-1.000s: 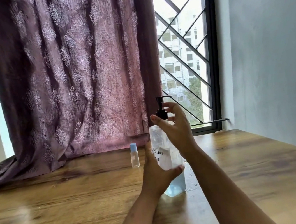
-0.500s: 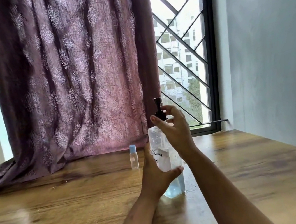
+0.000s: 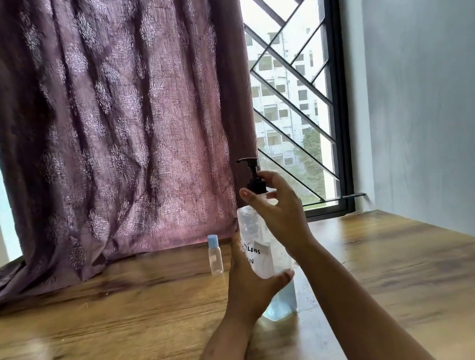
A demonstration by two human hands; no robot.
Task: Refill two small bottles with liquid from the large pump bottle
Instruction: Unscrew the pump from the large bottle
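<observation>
A large clear pump bottle [image 3: 263, 262] with pale blue liquid low inside and a handwritten label stands upright on the wooden table [image 3: 114, 332]. My left hand [image 3: 252, 286] wraps around its body. My right hand [image 3: 280, 213] grips the black pump collar [image 3: 256, 184] at the neck, the pump spout pointing left. One small clear bottle with a light blue cap [image 3: 214, 254] stands closed just left of the big bottle, apart from both hands. A second small bottle is not in view.
A purple patterned curtain [image 3: 109, 130] hangs behind and drapes onto the table's far left. A barred window [image 3: 290, 88] and a grey wall [image 3: 430, 94] close the right side. Small wet drops lie on the table right of the bottle.
The pump head has turned: its spout pointed right a second ago and now points left. My right hand stays on the collar, my left on the body.
</observation>
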